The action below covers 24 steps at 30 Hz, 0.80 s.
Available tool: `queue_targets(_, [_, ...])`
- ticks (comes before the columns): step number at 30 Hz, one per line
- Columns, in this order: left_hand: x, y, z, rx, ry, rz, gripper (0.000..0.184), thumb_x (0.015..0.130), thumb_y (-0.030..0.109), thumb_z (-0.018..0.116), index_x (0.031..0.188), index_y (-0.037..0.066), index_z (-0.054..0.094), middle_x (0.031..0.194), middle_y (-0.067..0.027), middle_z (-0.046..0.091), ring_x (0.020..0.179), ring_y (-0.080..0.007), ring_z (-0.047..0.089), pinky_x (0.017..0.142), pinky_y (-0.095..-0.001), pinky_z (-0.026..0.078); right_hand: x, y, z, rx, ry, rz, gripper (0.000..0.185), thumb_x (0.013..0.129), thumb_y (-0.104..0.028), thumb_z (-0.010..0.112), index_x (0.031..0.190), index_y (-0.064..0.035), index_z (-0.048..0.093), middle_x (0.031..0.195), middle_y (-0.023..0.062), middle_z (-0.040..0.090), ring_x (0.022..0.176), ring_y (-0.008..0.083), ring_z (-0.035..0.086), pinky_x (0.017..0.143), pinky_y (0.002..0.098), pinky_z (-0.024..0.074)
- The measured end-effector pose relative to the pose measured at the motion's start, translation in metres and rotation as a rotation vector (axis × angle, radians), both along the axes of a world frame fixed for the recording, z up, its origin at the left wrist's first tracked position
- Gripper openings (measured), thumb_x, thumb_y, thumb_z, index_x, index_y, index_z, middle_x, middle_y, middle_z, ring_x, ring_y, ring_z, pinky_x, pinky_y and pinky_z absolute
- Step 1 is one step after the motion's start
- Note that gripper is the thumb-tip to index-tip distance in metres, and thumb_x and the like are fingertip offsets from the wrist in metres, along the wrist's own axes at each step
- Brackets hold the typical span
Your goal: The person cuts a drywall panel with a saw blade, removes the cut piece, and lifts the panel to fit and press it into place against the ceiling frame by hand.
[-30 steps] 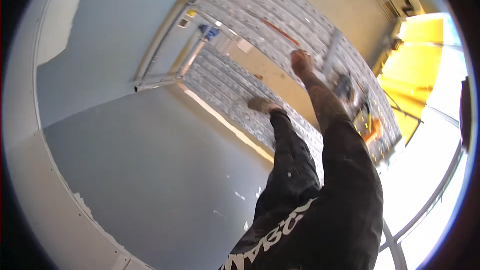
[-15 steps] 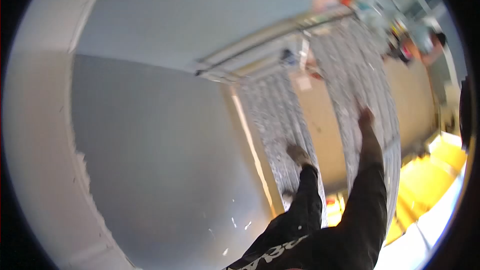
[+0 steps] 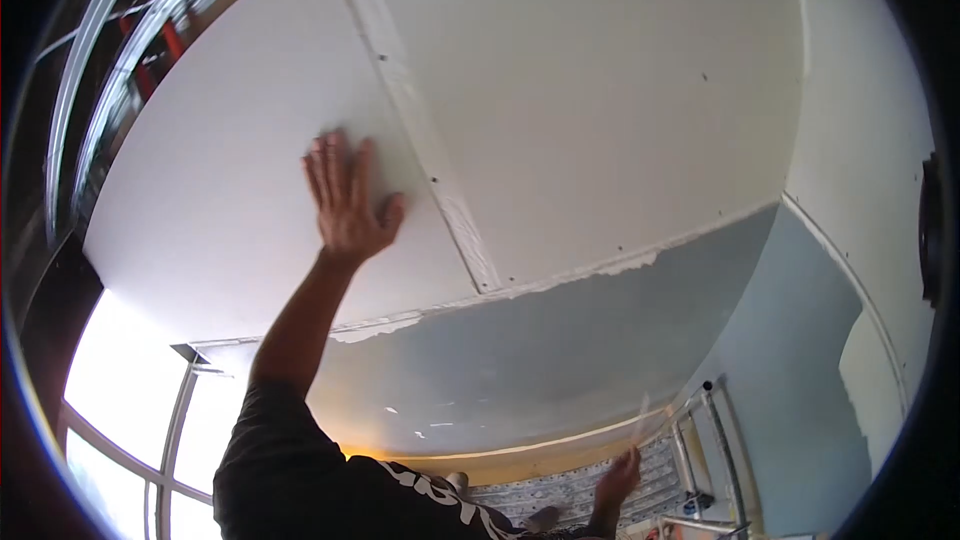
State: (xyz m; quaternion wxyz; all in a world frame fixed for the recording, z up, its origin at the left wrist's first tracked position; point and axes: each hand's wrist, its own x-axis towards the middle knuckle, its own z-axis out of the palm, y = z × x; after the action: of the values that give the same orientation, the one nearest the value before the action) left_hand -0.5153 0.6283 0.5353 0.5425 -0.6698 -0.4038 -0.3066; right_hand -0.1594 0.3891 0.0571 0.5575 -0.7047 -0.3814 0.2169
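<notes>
My left hand is raised overhead and lies flat against a white plasterboard panel, its fingers spread. To its right runs a joint between two boards, with several dark screw heads along it. At lower right, my right hand is closed around a thin, pale, stick-like thing that points upward. Blur hides its exact kind. A second board spans the ceiling on the joint's other side.
Metal scaffold rails stand at lower right beside a speckled grey platform. A blue-grey wall meets the boards along a ragged white edge. Bright windows are at lower left; metal ceiling channels show at upper left.
My view has swung from the platform and my feet up to the ceiling boards. My left hand, out of sight before, now presses on a board. My right hand now shows lower in view.
</notes>
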Motion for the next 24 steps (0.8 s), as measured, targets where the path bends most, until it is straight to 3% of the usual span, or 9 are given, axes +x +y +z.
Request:
queue_targets(1, [0.001, -0.003, 0.003, -0.013, -0.005, -0.006, 0.076, 0.086, 0.041, 0.063, 0.148, 0.003, 0.041, 0.156, -0.0315, 0.026, 0.147, -0.0515, 0.018, 0.117, -0.0661, 0.013, -0.009, 0.035, 0.031, 0.239, -0.299, 0.074, 0.029, 0.099, -0.011, 0.051, 0.123, 0.0025, 0.06, 0.113, 0.0229, 0.066, 0.104, 0.041, 0.065, 0.087, 0.0463, 0.0537])
queue_targets(5, [-0.001, -0.002, 0.014, 0.065, 0.008, -0.049, 0.061, 0.088, 0.039, 0.067, 0.135, 0.004, 0.05, 0.146, -0.0241, 0.039, 0.138, -0.0439, 0.033, 0.111, -0.0596, 0.024, -0.047, 0.134, 0.233, 0.524, -0.252, 0.372, 0.035, 0.094, -0.002, 0.059, 0.129, -0.0039, 0.06, 0.084, 0.0129, 0.069, 0.066, 0.0326, 0.068, 0.058, 0.0384, 0.0553])
queue_targets(6, [-0.002, 0.0, 0.02, 0.079, -0.008, -0.054, 0.057, 0.088, 0.039, 0.068, 0.13, 0.005, 0.051, 0.142, -0.0213, 0.041, 0.134, -0.0409, 0.036, 0.108, -0.0564, 0.025, -0.054, 0.147, 0.288, 0.679, -0.46, 0.344, 0.04, 0.094, -0.001, 0.059, 0.134, -0.004, 0.057, 0.09, 0.0136, 0.072, 0.067, 0.0309, 0.07, 0.058, 0.037, 0.0566])
queue_targets(8, [-0.006, 0.006, 0.037, 0.112, -0.041, -0.06, 0.048, 0.089, 0.038, 0.07, 0.122, 0.007, 0.054, 0.134, -0.0159, 0.046, 0.124, -0.0349, 0.041, 0.101, -0.05, 0.028, -0.077, 0.17, 0.378, 0.886, -0.519, 0.31, 0.05, 0.092, 0.003, 0.059, 0.141, -0.0006, 0.048, 0.109, 0.0185, 0.072, 0.078, 0.0305, 0.073, 0.06, 0.0356, 0.0586])
queue_targets(13, [0.017, 0.02, 0.087, 0.161, -0.197, -0.076, 0.04, 0.09, 0.033, 0.073, 0.117, 0.01, 0.054, 0.132, -0.0109, 0.046, 0.117, -0.0296, 0.04, 0.096, -0.0461, 0.028, -0.138, 0.214, 0.534, 1.094, -0.597, 0.241, 0.064, 0.089, 0.003, 0.059, 0.149, -0.0038, 0.039, 0.109, 0.0196, 0.07, 0.076, 0.0305, 0.072, 0.061, 0.0353, 0.0583])
queue_targets(15, [0.028, 0.024, 0.101, 0.208, -0.273, -0.084, 0.041, 0.089, 0.032, 0.073, 0.12, 0.012, 0.055, 0.134, -0.0093, 0.045, 0.119, -0.0293, 0.04, 0.097, -0.0468, 0.028, -0.156, 0.222, 0.576, 0.975, -0.661, 0.252, 0.063, 0.09, 0.002, 0.057, 0.15, -0.0068, 0.037, 0.109, 0.0202, 0.07, 0.079, 0.0317, 0.072, 0.063, 0.0372, 0.0588])
queue_targets(17, [0.038, 0.027, 0.109, 0.249, -0.349, -0.099, 0.042, 0.09, 0.029, 0.073, 0.125, 0.014, 0.055, 0.136, -0.0078, 0.045, 0.121, -0.0298, 0.04, 0.099, -0.0472, 0.028, -0.169, 0.23, 0.604, 0.827, -0.723, 0.24, 0.066, 0.089, 0.0, 0.059, 0.151, -0.0089, 0.037, 0.095, 0.0169, 0.072, 0.071, 0.0306, 0.071, 0.059, 0.038, 0.0573])
queue_targets(20, [0.038, 0.026, 0.108, 0.271, -0.406, -0.142, 0.046, 0.09, 0.03, 0.072, 0.131, 0.017, 0.056, 0.14, -0.0065, 0.045, 0.124, -0.0301, 0.04, 0.103, -0.0469, 0.027, -0.183, 0.245, 0.617, 0.84, -0.749, 0.178, 0.066, 0.09, -0.003, 0.06, 0.151, -0.0107, 0.038, 0.076, 0.0123, 0.069, 0.062, 0.0294, 0.068, 0.054, 0.0385, 0.0547])
queue_targets(24, [0.036, 0.025, 0.11, 0.246, -0.421, -0.187, 0.045, 0.089, 0.03, 0.072, 0.131, 0.018, 0.059, 0.141, -0.007, 0.046, 0.126, -0.0302, 0.039, 0.103, -0.0459, 0.028, -0.194, 0.266, 0.607, 1.056, -0.702, 0.141, 0.064, 0.09, -0.002, 0.061, 0.15, -0.0117, 0.041, 0.071, 0.0117, 0.067, 0.06, 0.0293, 0.067, 0.053, 0.0394, 0.0542])
